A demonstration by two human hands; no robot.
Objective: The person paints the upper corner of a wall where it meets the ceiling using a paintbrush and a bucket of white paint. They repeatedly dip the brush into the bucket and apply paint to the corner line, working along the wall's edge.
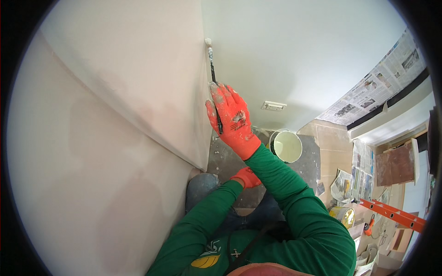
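Observation:
My right hand (233,115), in a red work glove smeared with paint, grips the black handle of a slim paintbrush (211,57). The pale-loaded bristles meet the inside corner between the pinkish wall (148,51) on the left and the whitish wall (304,45). Lower down, my left hand (248,177), also gloved in red, sits in front of my knees. Its fingers are partly hidden beyond the right forearm, so what it holds cannot be seen. A paint bucket (288,146) with a pale interior stands on the dark floor covering, beside the right forearm.
A white electrical plate (274,106) sits low on the whitish wall. Newspaper (380,81) masks a strip at right. An orange ladder (393,214), a paint can (343,216), a corded orange tool (369,226) and loose newspapers (342,186) occupy the floor to my right.

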